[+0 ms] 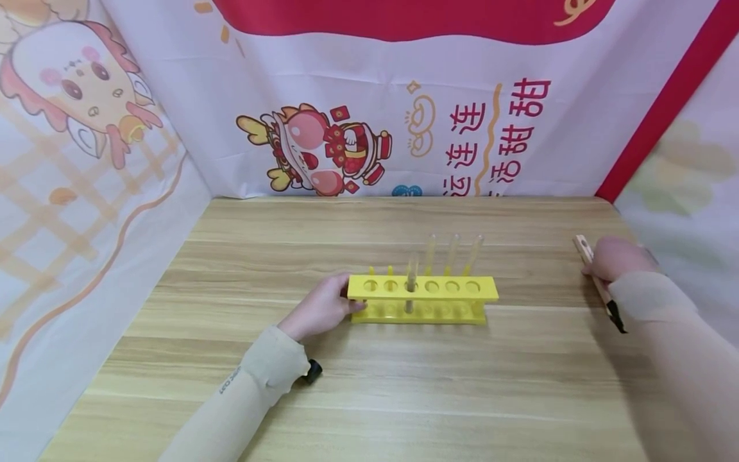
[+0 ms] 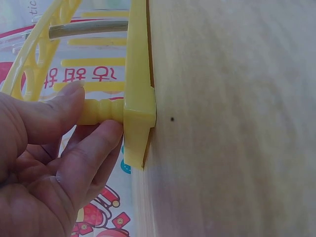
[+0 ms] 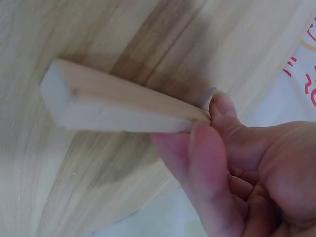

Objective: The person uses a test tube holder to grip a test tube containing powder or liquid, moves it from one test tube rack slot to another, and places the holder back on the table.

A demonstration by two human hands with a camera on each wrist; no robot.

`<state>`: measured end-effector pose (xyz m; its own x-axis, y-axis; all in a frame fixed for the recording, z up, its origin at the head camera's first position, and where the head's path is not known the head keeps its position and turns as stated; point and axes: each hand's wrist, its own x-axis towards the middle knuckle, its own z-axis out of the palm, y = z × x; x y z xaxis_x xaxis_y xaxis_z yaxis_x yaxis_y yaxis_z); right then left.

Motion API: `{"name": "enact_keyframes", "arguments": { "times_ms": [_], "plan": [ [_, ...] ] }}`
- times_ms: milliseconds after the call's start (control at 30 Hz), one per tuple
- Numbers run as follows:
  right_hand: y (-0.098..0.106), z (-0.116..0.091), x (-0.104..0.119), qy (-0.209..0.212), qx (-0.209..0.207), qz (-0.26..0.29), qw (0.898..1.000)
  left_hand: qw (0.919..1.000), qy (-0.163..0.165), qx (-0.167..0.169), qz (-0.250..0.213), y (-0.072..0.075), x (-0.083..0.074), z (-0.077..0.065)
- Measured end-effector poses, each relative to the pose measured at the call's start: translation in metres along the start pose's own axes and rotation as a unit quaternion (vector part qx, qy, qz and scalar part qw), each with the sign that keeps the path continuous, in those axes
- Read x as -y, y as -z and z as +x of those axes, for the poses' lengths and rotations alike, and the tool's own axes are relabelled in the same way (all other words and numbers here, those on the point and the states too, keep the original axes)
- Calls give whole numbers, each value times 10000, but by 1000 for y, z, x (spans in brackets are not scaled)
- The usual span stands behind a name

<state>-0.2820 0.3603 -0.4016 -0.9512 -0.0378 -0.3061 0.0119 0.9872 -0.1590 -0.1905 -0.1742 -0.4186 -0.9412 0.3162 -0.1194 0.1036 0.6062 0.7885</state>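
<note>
A yellow test tube rack (image 1: 423, 287) stands upright on the table. My left hand (image 1: 323, 307) grips its left end, thumb and fingers around the ridged end post (image 2: 101, 111). One test tube (image 1: 412, 276) with greyish contents sits in the third hole from the left. Three clear test tubes (image 1: 453, 253) stand on the rear pegs at the right half. Far to the right, my right hand (image 1: 620, 260) pinches a pale wooden test tube clamp (image 3: 123, 106) between thumb and fingers, close over the table. The clamp's far part is hidden by the hand.
The wood-grain table (image 1: 404, 385) ends at a printed cloth (image 1: 346, 77) hanging behind it. More cloth rises along the left and right sides. Two bare pegs (image 1: 381, 270) show behind the rack's left half. Black wrist devices (image 1: 312, 371) are strapped at the sleeves.
</note>
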Motion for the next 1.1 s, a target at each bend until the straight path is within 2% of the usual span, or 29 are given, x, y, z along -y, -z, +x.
{"name": "enact_keyframes", "arguments": {
  "times_ms": [367,567,800,1100],
  "plan": [
    [-3,2,2,243,-304,31,9992,10000,-47,-19,23,4,1,-2],
    [-1,0,4,81,-151,62,9998,10000,-45,-23,-15,4,2,-2],
    [4,-2,6,108,-127,121,9998,10000,-49,-23,27,4,2,0],
    [-1,-3,-5,48,57,453,9989,9999,-101,63,-74,4,6,-1]
  ]
}}
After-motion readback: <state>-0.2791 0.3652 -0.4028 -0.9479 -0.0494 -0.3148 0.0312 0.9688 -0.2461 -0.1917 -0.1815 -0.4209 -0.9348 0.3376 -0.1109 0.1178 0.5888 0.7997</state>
